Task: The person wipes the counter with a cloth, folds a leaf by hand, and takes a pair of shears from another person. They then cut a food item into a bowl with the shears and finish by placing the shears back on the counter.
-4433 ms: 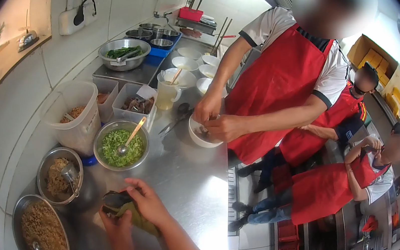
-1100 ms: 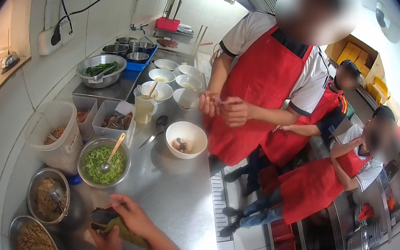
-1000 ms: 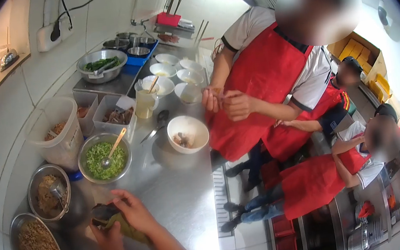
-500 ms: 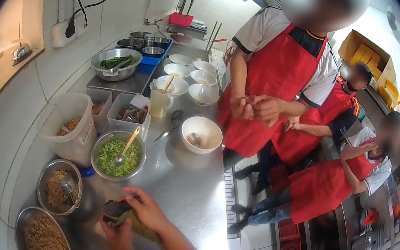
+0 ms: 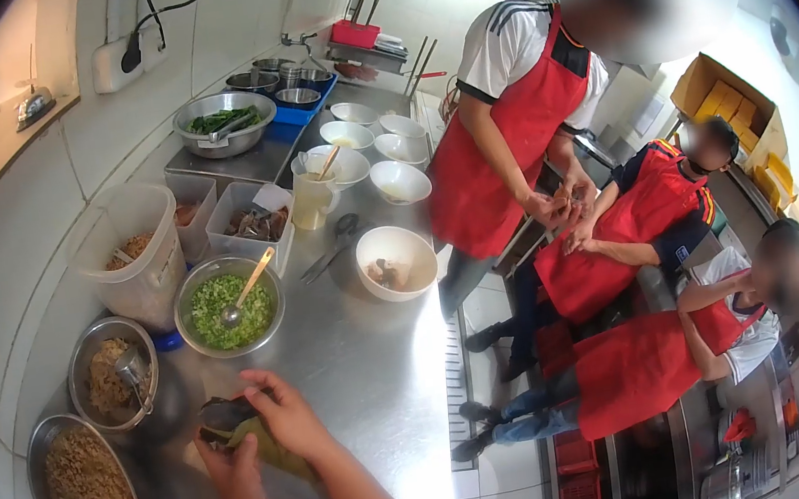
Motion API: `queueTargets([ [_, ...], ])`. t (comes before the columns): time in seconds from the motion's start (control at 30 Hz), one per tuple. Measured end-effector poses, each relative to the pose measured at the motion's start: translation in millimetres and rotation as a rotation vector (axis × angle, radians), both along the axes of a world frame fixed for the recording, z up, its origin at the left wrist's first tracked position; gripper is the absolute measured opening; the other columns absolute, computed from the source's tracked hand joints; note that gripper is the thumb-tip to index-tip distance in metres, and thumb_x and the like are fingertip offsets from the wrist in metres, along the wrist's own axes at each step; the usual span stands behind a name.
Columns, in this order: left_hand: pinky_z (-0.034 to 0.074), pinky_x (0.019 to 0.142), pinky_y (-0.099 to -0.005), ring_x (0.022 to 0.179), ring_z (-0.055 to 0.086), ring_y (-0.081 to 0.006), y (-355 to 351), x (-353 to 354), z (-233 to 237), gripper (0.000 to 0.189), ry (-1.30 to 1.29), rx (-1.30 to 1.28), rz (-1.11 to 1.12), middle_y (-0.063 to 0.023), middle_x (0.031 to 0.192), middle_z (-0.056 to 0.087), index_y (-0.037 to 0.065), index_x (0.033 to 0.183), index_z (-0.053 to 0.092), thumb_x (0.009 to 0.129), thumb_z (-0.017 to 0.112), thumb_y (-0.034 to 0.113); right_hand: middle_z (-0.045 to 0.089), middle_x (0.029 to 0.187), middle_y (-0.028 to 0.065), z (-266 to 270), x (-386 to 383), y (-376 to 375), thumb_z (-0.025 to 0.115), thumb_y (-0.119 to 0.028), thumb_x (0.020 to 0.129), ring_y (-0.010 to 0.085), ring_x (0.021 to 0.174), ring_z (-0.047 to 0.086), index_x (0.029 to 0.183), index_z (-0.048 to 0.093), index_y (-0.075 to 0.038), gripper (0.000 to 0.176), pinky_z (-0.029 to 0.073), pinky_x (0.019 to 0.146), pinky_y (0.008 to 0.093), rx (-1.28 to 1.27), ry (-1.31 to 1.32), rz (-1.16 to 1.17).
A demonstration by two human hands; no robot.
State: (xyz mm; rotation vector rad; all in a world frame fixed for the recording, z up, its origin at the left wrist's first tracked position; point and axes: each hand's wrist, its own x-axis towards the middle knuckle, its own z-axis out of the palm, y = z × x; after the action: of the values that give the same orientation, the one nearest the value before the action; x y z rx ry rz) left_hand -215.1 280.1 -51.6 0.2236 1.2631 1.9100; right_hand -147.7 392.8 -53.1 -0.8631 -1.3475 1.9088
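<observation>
Both of my hands are low in the view, just above the steel counter. Between them is a long olive-green leaf [image 5: 273, 450], folded, its upper end dark and shaped like a pocket; whether anything lies inside cannot be seen. My left hand [image 5: 232, 465] grips the leaf from below left, thumb along its edge. My right hand [image 5: 285, 416] holds it from the right, fingers curled over the dark end. Nearest to the hands are a steel bowl of chopped green onion [image 5: 230, 307] with a ladle, a pot of brownish shredded food [image 5: 111, 373], and a larger pan of minced filling [image 5: 88, 492].
Tall plastic tub [image 5: 132, 246], clear bin [image 5: 249, 219], jug [image 5: 314, 195] and black-handled scissors or tongs [image 5: 333, 243] stand along the counter [image 5: 367, 385]. A white bowl [image 5: 397, 263] holds food scraps. Several white bowls [image 5: 401, 184] sit behind. Co-workers in red aprons [image 5: 499, 161] stand right.
The nearest co-worker has turned and shifted right, hands now farther from the counter. My view has tilted slightly. My hands keep their hold on the leaf, almost unmoved.
</observation>
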Motion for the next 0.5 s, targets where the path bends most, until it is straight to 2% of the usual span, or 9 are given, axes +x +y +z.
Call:
queueTargets([
  [0.23, 0.049, 0.083, -0.0269, 0.11, 0.058, -0.0138, -0.8, -1.2, 1.7, 0.067, 0.001, -0.008, -0.009, -0.0047, 0.125, 0.054, 0.016, 0.148, 0.034, 0.091, 0.064, 0.0, 0.068, 0.116, 0.0114, -4.3, -1.8, -0.1, 0.054, -0.015, 0.104, 0.0182, 0.11, 0.061, 0.136, 0.052, -0.002, 0.034, 0.048, 0.098, 0.0317, 0.026, -0.012, -0.001],
  [0.5, 0.05, 0.086, -0.0274, 0.113, 0.058, -0.0153, 0.4, -1.3, -1.0, 0.067, 0.019, -0.039, 0.004, -0.006, 0.129, 0.053, 0.015, 0.149, 0.033, 0.091, 0.063, -0.001, 0.069, 0.116, 0.0116, -2.8, -0.5, -0.9, 0.054, -0.017, 0.104, 0.0183, 0.109, 0.062, 0.136, 0.052, -0.003, 0.035, 0.049, 0.098, 0.0318, 0.039, -0.044, 0.003],
])
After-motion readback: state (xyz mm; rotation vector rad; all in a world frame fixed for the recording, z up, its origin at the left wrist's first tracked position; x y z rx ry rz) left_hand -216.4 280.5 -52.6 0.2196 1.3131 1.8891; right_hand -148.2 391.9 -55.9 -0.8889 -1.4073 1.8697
